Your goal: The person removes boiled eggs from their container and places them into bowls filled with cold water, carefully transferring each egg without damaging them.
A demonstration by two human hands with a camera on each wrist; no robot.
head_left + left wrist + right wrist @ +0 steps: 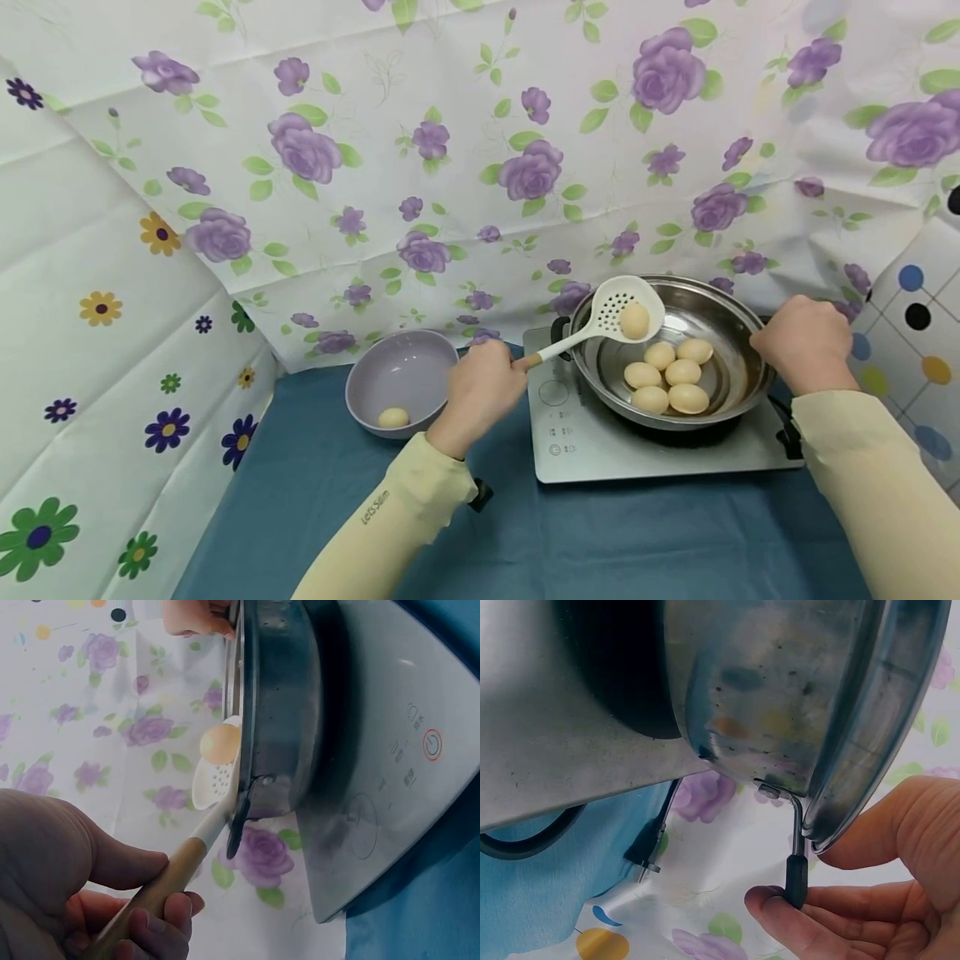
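Note:
My left hand (483, 392) grips the wooden handle (169, 881) of a white slotted spoon (626, 292). One pale brown egg (634, 322) lies in the spoon's bowl, over the left rim of a stainless steel pan (675, 423). Several more eggs (683, 372) sit together on the pan's bottom. At the pan's right side is my right hand (806, 346); in the right wrist view its thumb is by the rim and its fingers hold the black side handle (796, 879). Left of my left hand, a lilac bowl (408, 367) contains one egg (393, 417).
The pan stands on a silver induction cooker (592, 467). A blue cloth (300, 483) covers the table. A black plug (643, 851) and cord hang by the cooker's right side. Flowered sheeting (420, 167) rises close behind the bowl and pan.

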